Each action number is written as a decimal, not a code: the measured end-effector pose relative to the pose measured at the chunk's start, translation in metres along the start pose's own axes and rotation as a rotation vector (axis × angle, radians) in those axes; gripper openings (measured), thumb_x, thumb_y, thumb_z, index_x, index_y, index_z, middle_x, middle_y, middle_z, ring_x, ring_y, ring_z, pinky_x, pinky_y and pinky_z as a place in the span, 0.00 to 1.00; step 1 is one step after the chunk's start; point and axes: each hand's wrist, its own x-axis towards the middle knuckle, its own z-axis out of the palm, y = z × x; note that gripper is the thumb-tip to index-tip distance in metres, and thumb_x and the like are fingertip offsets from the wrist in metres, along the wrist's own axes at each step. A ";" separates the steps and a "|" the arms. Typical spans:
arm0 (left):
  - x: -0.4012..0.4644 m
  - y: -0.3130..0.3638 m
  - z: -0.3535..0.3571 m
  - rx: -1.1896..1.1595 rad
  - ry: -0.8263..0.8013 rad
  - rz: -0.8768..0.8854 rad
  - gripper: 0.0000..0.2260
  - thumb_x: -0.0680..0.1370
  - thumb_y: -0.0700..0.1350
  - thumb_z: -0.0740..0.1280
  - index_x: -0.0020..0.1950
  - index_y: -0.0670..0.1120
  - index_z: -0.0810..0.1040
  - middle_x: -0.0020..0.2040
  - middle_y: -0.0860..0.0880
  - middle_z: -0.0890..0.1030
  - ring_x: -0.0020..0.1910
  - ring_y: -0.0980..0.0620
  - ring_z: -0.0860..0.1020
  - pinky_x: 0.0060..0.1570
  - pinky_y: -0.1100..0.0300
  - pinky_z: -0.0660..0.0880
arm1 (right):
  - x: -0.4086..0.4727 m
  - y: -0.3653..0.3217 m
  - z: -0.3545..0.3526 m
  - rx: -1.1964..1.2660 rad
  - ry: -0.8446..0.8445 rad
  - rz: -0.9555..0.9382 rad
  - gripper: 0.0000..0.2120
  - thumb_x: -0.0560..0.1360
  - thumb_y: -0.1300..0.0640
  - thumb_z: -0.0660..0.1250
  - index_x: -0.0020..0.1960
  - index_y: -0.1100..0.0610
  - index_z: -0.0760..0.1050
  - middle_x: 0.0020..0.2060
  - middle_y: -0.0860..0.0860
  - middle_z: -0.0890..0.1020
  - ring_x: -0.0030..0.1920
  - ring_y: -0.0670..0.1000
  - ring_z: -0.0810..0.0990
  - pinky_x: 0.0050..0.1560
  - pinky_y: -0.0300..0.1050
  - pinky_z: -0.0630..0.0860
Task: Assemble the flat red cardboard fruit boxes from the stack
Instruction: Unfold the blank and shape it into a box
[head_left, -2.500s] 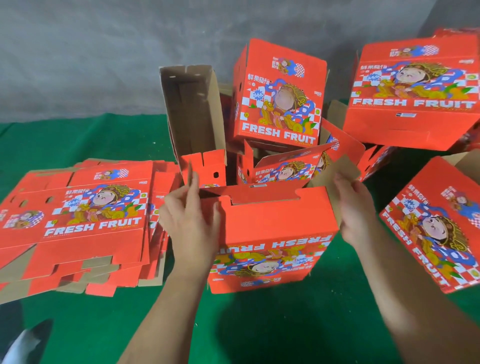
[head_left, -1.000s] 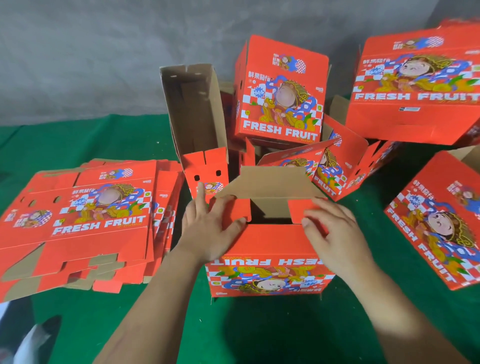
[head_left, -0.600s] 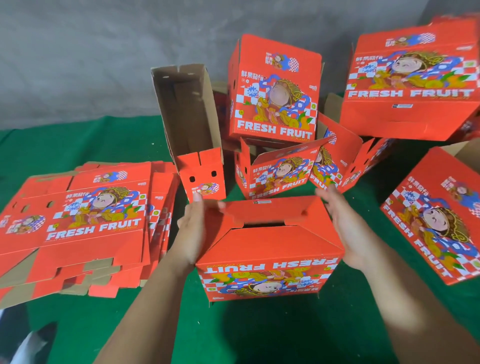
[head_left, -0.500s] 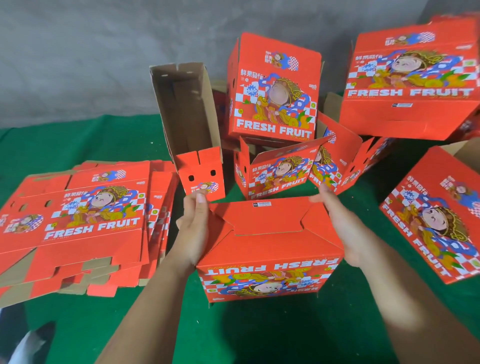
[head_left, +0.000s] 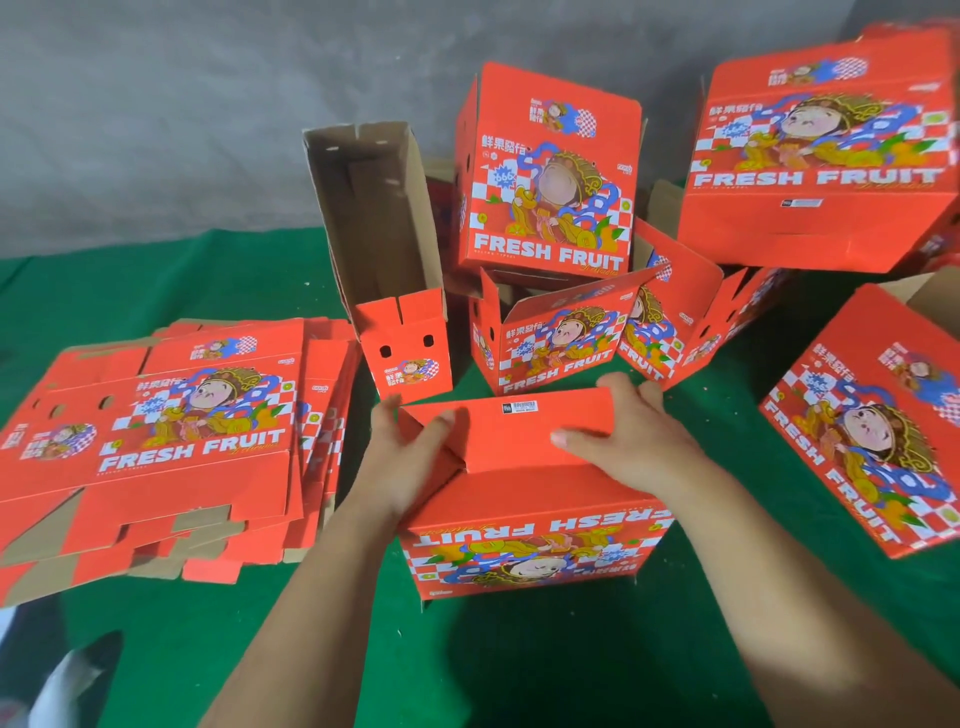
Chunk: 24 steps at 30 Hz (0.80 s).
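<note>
Box (head_left: 530, 519) sits centre-near on the green worktop (head_left: 156, 270), print upside down toward me, "FRESH FRUIT" inverted on the near face. Its top flaps (head_left: 519, 441) are folded down; a small barcode sticker is on the far flap.

My left hand (head_left: 410, 462) lies on the left end of the flaps, fingers straight and spread, pressing flat: grip released, nothing clasped. My right hand (head_left: 634, 441) lies on the right side of the flaps, fingers extended leftward over the cardboard, thumb at the far edge. Also released, pressing rather than grasping.

Stack (head_left: 156, 441) of flat boxes lies at left, near the left forearm, edges fanned and untidy, the top sheet printed side up.

Just beyond the left hand an open box (head_left: 384, 249) stands on end, brown inside facing me, a red end panel with two holes at its near foot. Far centre, a closed box (head_left: 550, 176) rests tilted on a half-open box (head_left: 556, 338) that is just beyond my hands. Another made box (head_left: 821, 156) is far right, raised on others. One more made box (head_left: 878, 421) lies tilted at right, well apart from my right hand. Grey wall (head_left: 208, 104) behind.
</note>
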 end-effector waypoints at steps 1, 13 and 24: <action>-0.004 0.000 -0.001 -0.154 -0.008 -0.083 0.31 0.73 0.64 0.73 0.71 0.54 0.71 0.67 0.44 0.79 0.61 0.48 0.81 0.65 0.47 0.76 | 0.006 0.001 -0.006 0.145 -0.033 0.022 0.39 0.67 0.23 0.67 0.72 0.40 0.63 0.62 0.46 0.62 0.59 0.51 0.71 0.66 0.55 0.73; -0.030 -0.001 0.002 -0.647 -0.033 0.430 0.22 0.71 0.34 0.59 0.63 0.48 0.71 0.74 0.50 0.76 0.67 0.56 0.78 0.53 0.66 0.77 | -0.006 0.049 -0.035 1.366 -0.249 0.345 0.22 0.79 0.41 0.70 0.50 0.61 0.88 0.48 0.59 0.88 0.47 0.55 0.89 0.54 0.47 0.83; -0.022 -0.041 -0.005 -0.373 -0.502 -0.122 0.37 0.68 0.50 0.80 0.74 0.47 0.71 0.62 0.40 0.84 0.57 0.38 0.85 0.48 0.47 0.84 | -0.036 0.082 0.007 1.256 -0.434 0.309 0.47 0.60 0.42 0.79 0.75 0.54 0.71 0.58 0.60 0.86 0.52 0.62 0.87 0.43 0.57 0.85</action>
